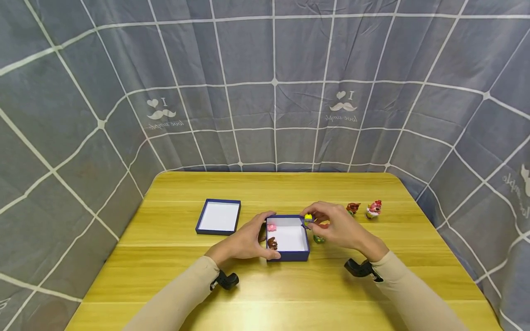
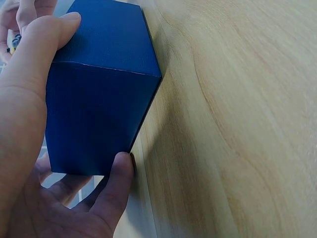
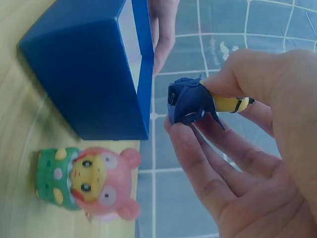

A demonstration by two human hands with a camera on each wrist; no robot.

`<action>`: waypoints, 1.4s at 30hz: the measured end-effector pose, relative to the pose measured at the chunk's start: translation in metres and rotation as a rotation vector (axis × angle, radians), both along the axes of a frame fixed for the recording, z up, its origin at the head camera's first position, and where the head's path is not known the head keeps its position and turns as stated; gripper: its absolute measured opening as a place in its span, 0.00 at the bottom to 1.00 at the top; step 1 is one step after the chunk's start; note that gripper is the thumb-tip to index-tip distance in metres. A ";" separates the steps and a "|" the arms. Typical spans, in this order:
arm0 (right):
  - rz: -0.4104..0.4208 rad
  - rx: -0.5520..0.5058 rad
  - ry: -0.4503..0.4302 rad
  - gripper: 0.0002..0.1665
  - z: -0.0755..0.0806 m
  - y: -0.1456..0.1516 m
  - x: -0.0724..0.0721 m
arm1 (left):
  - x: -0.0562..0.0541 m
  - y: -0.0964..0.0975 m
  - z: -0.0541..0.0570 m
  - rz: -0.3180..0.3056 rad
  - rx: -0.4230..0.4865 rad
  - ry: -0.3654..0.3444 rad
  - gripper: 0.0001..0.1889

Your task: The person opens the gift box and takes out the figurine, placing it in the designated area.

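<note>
A blue box [image 1: 288, 256] with a white inside stands on the table, its top uncovered. My left hand [image 1: 247, 239] grips its left side, thumb on the near wall and fingers round the far left corner. Inside lie a pink figurine [image 1: 271, 227] and a brown figurine [image 1: 272, 243], both along the left wall. Above the box's right rim, my right hand [image 1: 337, 225] pinches a small yellow and dark blue figurine [image 3: 193, 101] between thumb and fingers. Beneath that hand, just right of the box, stands a figurine with a pink hood and green body [image 3: 101, 181], partly hidden in the head view.
The shallow blue lid [image 1: 218, 216] lies white inside up, left of the box. A brown figurine [image 1: 353, 208] and a red-and-white figurine [image 1: 373, 209] stand at the back right of the wooden table [image 1: 265, 188]. A grey checked curtain [image 1: 248, 105] surrounds the table's back and sides.
</note>
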State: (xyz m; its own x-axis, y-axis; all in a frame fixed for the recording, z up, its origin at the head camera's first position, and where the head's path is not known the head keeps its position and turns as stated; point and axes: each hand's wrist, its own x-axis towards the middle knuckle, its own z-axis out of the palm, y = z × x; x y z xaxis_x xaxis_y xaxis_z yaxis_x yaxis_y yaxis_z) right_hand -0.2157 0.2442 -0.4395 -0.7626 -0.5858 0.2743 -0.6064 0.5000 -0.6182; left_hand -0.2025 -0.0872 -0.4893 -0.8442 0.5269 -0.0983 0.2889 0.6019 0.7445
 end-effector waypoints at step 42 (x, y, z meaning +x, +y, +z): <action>-0.177 0.025 0.069 0.18 -0.014 0.071 -0.007 | 0.001 -0.001 0.000 -0.009 0.014 -0.007 0.68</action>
State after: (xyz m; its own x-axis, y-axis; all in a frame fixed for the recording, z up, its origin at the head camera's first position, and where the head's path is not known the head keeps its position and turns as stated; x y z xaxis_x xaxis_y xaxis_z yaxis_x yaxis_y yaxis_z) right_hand -0.2229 0.3154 -0.4535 -0.8340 -0.4519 0.3165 -0.5485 0.6173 -0.5640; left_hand -0.2013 -0.0878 -0.4897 -0.8388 0.5357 -0.0970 0.2888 0.5888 0.7549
